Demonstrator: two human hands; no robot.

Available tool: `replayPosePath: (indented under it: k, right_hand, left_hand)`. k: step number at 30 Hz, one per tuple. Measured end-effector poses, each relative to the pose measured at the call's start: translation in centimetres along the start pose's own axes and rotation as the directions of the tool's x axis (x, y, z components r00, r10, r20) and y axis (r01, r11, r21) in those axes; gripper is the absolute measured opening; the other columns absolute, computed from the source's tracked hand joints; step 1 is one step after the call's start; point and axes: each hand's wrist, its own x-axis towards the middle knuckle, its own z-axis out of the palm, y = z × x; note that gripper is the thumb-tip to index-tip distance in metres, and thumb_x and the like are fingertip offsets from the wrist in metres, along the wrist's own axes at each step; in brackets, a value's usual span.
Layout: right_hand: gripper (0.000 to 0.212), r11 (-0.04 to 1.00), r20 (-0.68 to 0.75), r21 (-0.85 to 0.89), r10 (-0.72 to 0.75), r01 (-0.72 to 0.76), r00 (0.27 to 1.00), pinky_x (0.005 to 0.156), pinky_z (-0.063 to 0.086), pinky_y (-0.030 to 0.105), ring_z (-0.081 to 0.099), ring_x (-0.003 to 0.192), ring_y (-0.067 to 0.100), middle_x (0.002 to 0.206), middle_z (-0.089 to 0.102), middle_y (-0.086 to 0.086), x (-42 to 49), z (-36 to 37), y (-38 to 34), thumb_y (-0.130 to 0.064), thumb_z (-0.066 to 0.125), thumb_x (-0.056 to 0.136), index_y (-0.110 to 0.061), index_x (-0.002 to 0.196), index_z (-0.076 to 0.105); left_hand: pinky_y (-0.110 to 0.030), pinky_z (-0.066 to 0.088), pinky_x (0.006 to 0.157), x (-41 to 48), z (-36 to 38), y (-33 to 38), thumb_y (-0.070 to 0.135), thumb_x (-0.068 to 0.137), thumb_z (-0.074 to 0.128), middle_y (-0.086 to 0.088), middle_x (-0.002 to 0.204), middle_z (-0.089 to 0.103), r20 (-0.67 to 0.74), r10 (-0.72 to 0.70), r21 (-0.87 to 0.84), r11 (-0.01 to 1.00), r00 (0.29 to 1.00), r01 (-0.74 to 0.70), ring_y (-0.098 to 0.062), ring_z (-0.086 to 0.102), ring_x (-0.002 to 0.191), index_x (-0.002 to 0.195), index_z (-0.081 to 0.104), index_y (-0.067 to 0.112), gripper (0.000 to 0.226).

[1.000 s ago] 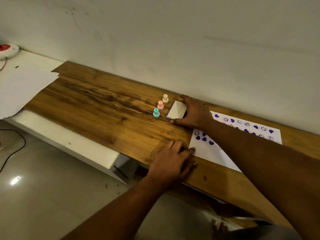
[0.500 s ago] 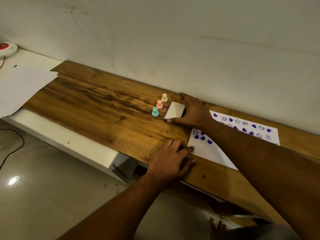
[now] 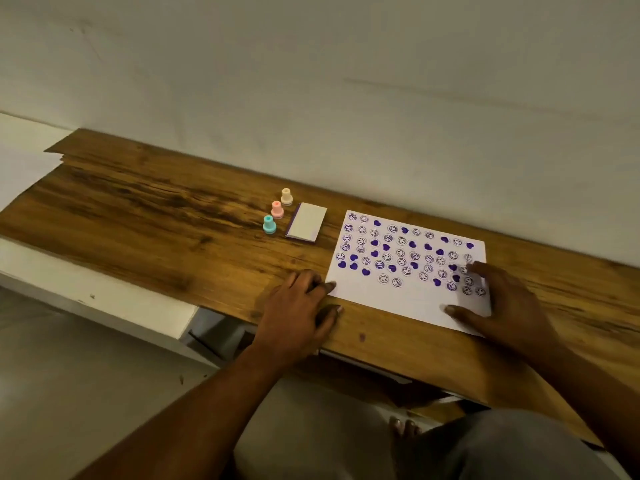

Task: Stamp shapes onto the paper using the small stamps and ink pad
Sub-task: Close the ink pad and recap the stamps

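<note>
Atop the desk (image 3: 156,220) lay the paper (image 3: 398,301), left hand (image 3: 298,306) open at its corner, right hand (image 3: 502,306) flat on it.

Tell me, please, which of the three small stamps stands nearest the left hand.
The teal stamp, at the row's near end; the pink stamp and beige stamp stand farther toward the wall.

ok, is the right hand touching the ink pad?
Apart. Head view shows the right hand resting on the paper, the ink pad well off to its left.
</note>
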Motion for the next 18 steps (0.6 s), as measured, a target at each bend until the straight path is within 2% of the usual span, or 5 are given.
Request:
replayPosePath:
  k: [5,12,16,18]
  right_hand:
    - [0.095,0.999,-0.026,0.016,-0.03,0.03,0.999,0.113,0.042,0.052,0.044,0.143,0.021,0.157,0.046,-0.007,-0.81,0.55,0.39,-0.092,0.053,0.074,-0.033,0.148,0.049]
    - [0.096,1.0,-0.018,-0.007,-0.013,0.013,1.0,0.114,0.041,0.052,0.041,0.145,0.02,0.157,0.046,-0.009,-0.73,0.69,0.51,-0.095,0.049,0.073,-0.035,0.149,0.049]
    - [0.097,1.0,0.001,-0.018,-0.006,0.006,1.0,0.115,0.04,0.053,0.039,0.147,0.02,0.159,0.045,-0.008,-0.89,0.41,0.15,-0.094,0.05,0.073,-0.035,0.149,0.049]
    - [0.094,1.0,-0.003,0.006,-0.004,0.004,1.0,0.112,0.044,0.053,0.044,0.143,0.021,0.158,0.045,-0.008,-0.92,0.03,-0.06,-0.091,0.053,0.074,-0.036,0.149,0.049]
  left_hand:
    - [-0.027,0.043,0.092,-0.05,-0.41,0.33,0.063,0.101,0.047,0.005,0.136,0.052,0.018,-0.003,-0.009,1.0,1.0,0.003,-0.011,0.046,0.123,0.147,0.058,0.031,0.057]
    - [-0.029,0.044,0.084,-0.07,-0.05,0.22,0.06,0.097,0.053,0.003,0.126,0.058,-0.04,0.006,-0.017,1.0,0.999,-0.007,-0.014,0.053,0.114,0.137,0.067,0.026,0.054]
    - [-0.034,0.048,0.087,-0.08,0.12,0.11,0.061,0.097,0.051,0.002,0.126,0.058,-0.051,0.015,-0.046,0.999,0.999,-0.017,-0.016,0.054,0.114,0.137,0.067,0.025,0.055]
    - [-0.037,0.05,0.089,-0.23,-0.04,0.28,0.059,0.097,0.054,0.0,0.128,0.059,-0.063,0.011,-0.076,0.997,0.998,-0.016,-0.018,0.055,0.115,0.137,0.067,0.024,0.055]
